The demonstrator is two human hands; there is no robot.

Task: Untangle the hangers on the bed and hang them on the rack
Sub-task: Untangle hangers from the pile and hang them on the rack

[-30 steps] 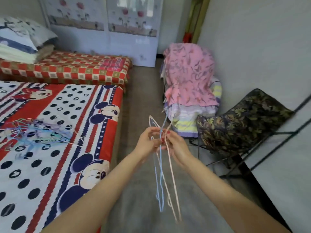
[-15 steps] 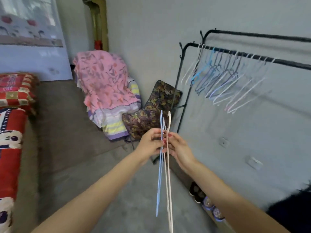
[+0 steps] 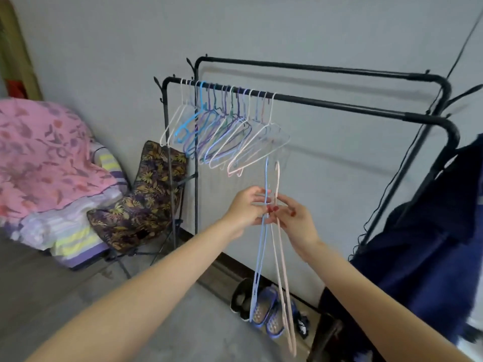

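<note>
A: Where are we w/ the hangers?

B: We've got two in front of us. Our left hand point(image 3: 245, 209) and right hand point(image 3: 292, 218) meet at the necks, fingers curled in & pinching the wires. The blue hanger point(image 3: 258, 267) sits on the left side, the pale pink hanger point(image 3: 283, 291) on the right. Both hang long-ways down, hooks pointing up, edge-on to us.

A: Exactly which hand pinches which?

B: Can't tell for sure, the fingers overlap right at the necks.

A: And the rack?

B: The black clothes rack point(image 3: 339, 105) stands just beyond our hands, against a plain grey wall point(image 3: 261, 27). It has two rails, front & back. A bunch of hung hangers point(image 3: 222, 129), white, blue, purple & pink, crowds the left end of the front rail. The rest of that rail is bare. The hooks we hold reach just under the lowest of that bunch, not touching the rail.

A: Room otherwise?

B: Grey floor point(image 3: 52, 296). At left, a pile of folded bedding w/ a pink floral blanket point(image 3: 39, 158) on top. Next to it, a folding chair w/ a dark leafy-print seat point(image 3: 146, 199), near the rack's left post. Blue slippers point(image 3: 266, 312) & a black shoe point(image 3: 240, 296) lie on the floor by the wall, behind the hangers' lower ends. A dark navy garment point(image 3: 423, 257) hangs at the rack's right end.
</note>
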